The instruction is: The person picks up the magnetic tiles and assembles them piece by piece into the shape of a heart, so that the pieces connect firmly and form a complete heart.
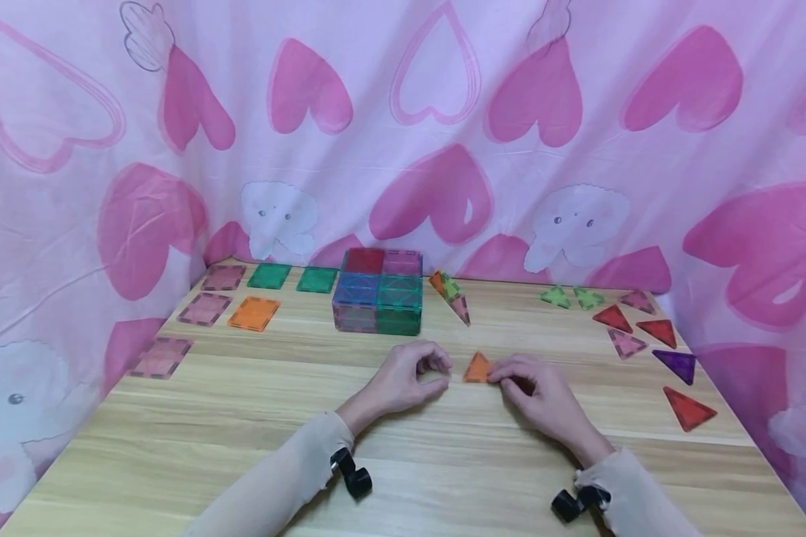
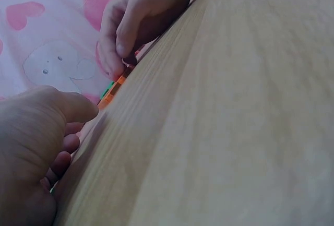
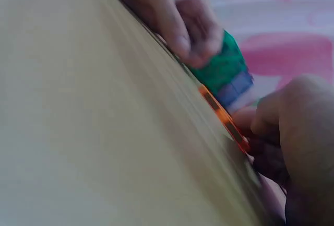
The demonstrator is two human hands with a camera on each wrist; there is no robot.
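Orange triangle tile (image 1: pixel 477 368) lies flat on the wooden table (image 1: pixel 443 455), in the gap between the two hands, right beside the fingertips of the right hand (image 1: pixel 540 388) and a little apart from the left hand (image 1: pixel 403 380). The right hand's fingers are bent down and touch the tile at its right corner; whether the thumb helps to pinch it, I cannot tell. The left hand holds nothing – its fingers are loosely curled, with a narrow gap between them and the thumb, and its fingertips point towards the tile.

Just beyond the left hand stands a box of see-through tiles (image 1: pixel 378 291), its top showing red, pink, blue and green squares. Beyond the gap between the hands, to the right of that box, lies a slim piece in orange, lime and pink (image 1: pixel 451 291).

Farther out, to the left of the left hand and beyond it, are three pink square tiles (image 1: pixel 204 309), an orange square tile (image 1: pixel 254 314) and two green square tiles (image 1: pixel 269 276). Out to the right of the right hand lie loose triangles – two lime (image 1: pixel 555 297), two pink (image 1: pixel 627 344), three red (image 1: pixel 689 409) and one purple (image 1: pixel 676 365). A heart-patterned curtain (image 1: pixel 436 194) hangs beyond both hands.
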